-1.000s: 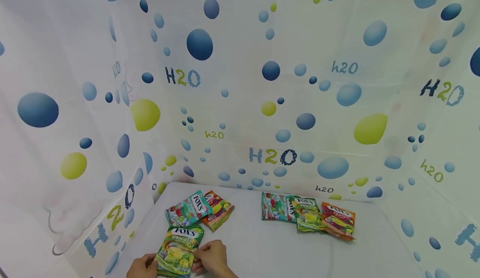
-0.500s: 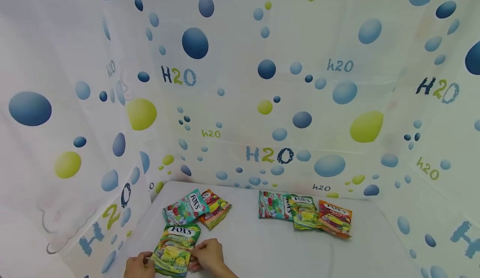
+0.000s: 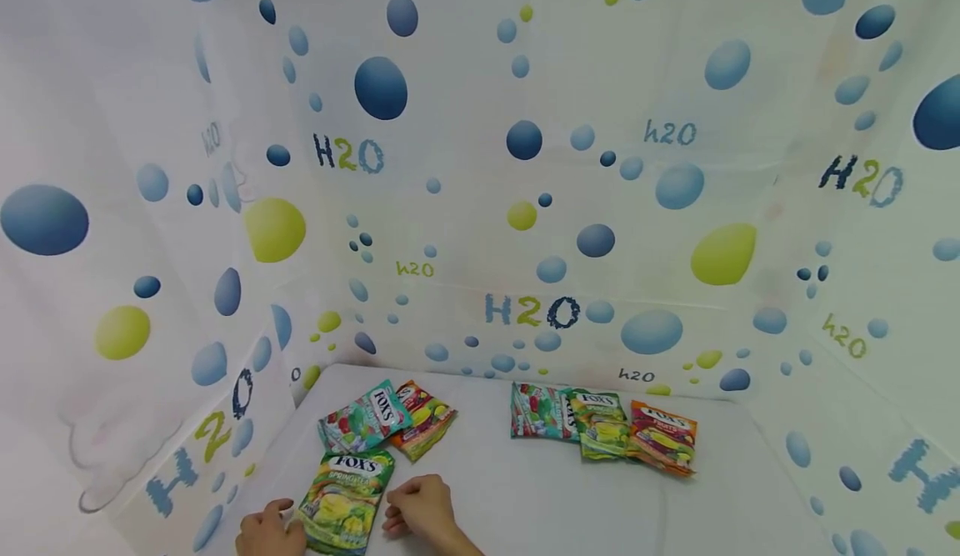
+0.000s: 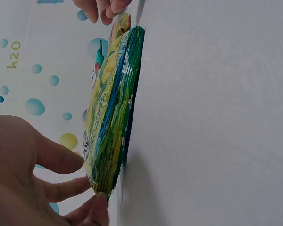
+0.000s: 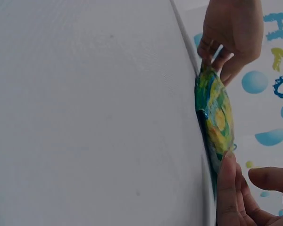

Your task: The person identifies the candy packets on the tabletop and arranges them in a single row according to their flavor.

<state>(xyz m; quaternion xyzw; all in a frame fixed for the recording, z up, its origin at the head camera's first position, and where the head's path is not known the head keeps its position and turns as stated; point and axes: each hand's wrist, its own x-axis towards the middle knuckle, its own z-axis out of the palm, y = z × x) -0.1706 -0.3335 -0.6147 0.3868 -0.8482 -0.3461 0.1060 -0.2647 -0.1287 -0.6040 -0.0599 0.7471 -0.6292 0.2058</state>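
A green FOX'S candy bag [image 3: 343, 508], printed with yellow fruit, lies face up near the table's front left. My left hand [image 3: 268, 531] is at its left edge with fingers spread; in the left wrist view the fingertips [image 4: 100, 207] meet the bag's end. To the bag's right, my right hand [image 3: 423, 508] stands a little apart from it in the head view, fingers loosely bent and holding nothing. The right wrist view shows the right thumb [image 5: 269, 179] held away from its fingers. Just behind lies a teal FOX'S bag [image 3: 363, 419], overlapping an orange one [image 3: 424, 424].
Across the white table [image 3: 525, 506], at the back right, another row overlaps: a teal bag [image 3: 536, 413], a green bag [image 3: 602, 431] and an orange bag [image 3: 663, 441]. A white curtain [image 3: 465, 106] with blue and green drops surrounds the table.
My right hand has let go of the green bag's right edge and drawn slightly away. My left fingers have loosened and spread at its left edge. The head view has shifted slightly.
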